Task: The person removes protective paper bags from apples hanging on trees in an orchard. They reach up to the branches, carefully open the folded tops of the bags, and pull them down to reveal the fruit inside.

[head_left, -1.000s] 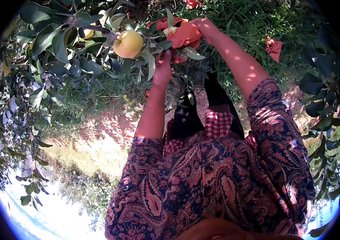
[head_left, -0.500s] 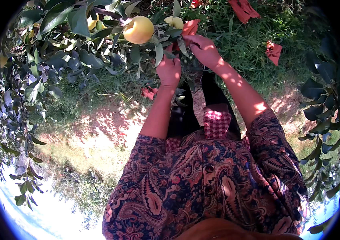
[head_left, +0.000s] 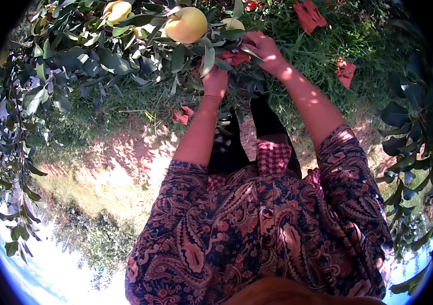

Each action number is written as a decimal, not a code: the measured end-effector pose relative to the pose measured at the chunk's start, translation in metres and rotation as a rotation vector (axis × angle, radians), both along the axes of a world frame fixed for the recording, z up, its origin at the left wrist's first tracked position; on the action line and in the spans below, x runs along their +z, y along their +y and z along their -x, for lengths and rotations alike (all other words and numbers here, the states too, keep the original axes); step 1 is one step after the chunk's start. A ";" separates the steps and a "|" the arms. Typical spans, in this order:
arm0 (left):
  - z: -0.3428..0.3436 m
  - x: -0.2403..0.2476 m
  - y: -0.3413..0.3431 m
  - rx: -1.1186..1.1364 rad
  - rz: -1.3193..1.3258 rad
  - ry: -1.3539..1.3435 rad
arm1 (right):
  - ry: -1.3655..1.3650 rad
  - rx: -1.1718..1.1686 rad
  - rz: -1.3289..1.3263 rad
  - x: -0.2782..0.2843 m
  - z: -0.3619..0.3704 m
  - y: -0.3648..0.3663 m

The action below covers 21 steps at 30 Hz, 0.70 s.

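Note:
Both my hands are among the leaves of a low apple branch. A piece of crumpled red paper (head_left: 236, 57) lies between them, partly covered by leaves. My left hand (head_left: 215, 81) is raised just below that paper, its fingers hidden behind leaves. On the paper's right, my right hand (head_left: 263, 51) has its fingers curled together; whatever is in them does not show. A large yellow apple (head_left: 186, 25) with a faint blush hangs above and left of my hands. Behind the leaves close to my right fingers sits another pale yellow apple (head_left: 233, 24), half covered.
More yellow apples (head_left: 117, 12) hang at the upper left amid dense leaves (head_left: 109, 61). Torn red papers (head_left: 310, 16) are scattered on the grass (head_left: 298, 66), one (head_left: 181, 115) beside my left forearm. Leafy branches (head_left: 402, 147) hang down at the right side.
My right hand has moved slightly up and right. The red paper that stuck up by its fingers now lies lower, crumpled between both hands. The apples appear shifted right and upward.

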<state>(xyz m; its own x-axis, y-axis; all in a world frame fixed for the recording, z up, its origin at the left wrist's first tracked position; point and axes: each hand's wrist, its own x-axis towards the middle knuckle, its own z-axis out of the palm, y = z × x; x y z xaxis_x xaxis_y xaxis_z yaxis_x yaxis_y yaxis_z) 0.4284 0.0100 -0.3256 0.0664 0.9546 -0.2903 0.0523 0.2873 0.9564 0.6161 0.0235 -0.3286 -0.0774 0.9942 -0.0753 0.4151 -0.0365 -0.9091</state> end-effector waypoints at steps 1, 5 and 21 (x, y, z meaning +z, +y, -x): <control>-0.002 0.000 -0.001 0.036 0.002 -0.038 | 0.074 -0.048 0.049 0.001 0.004 -0.003; -0.004 0.017 -0.004 -0.070 -0.128 0.248 | 0.119 -0.063 0.089 0.019 0.016 -0.016; 0.021 -0.014 -0.027 0.015 -0.211 0.062 | 1.258 -0.739 0.419 -0.011 -0.009 0.006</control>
<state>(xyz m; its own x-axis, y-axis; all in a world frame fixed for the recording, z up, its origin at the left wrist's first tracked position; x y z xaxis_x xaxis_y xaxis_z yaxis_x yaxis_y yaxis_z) 0.4075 -0.0168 -0.3397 0.0403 0.9954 -0.0873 0.1100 0.0824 0.9905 0.6247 0.0299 -0.3396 0.1865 0.7614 -0.6208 -0.8261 -0.2205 -0.5186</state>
